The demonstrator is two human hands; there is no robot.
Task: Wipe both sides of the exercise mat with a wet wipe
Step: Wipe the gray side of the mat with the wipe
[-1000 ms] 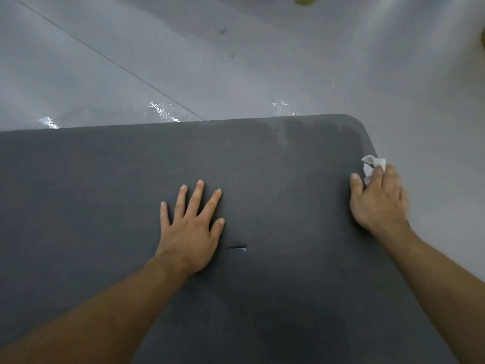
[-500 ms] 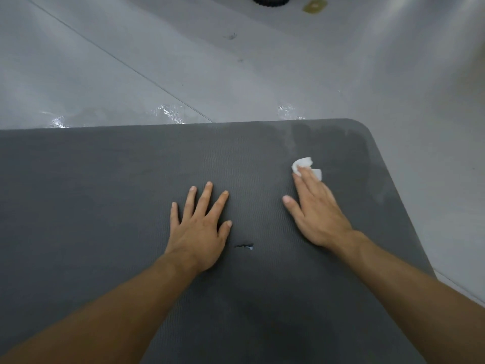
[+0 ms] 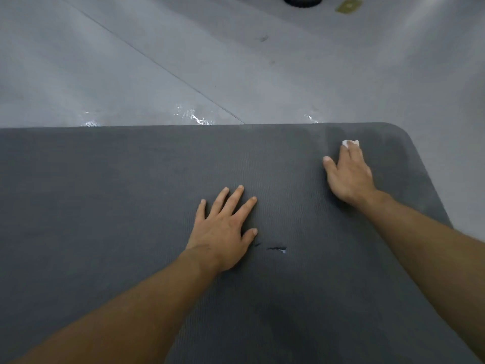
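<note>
On glossy grey floor (image 3: 236, 61), dark mat (image 3: 105, 193) under both hands.

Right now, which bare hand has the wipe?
The right hand, pressing the crumpled white wet wipe onto the dark grey exercise mat; the left hand lies flat, empty.

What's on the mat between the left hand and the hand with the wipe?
Only bare mat between left hand and right hand, head view; the small tear lies just below that stretch.
</note>
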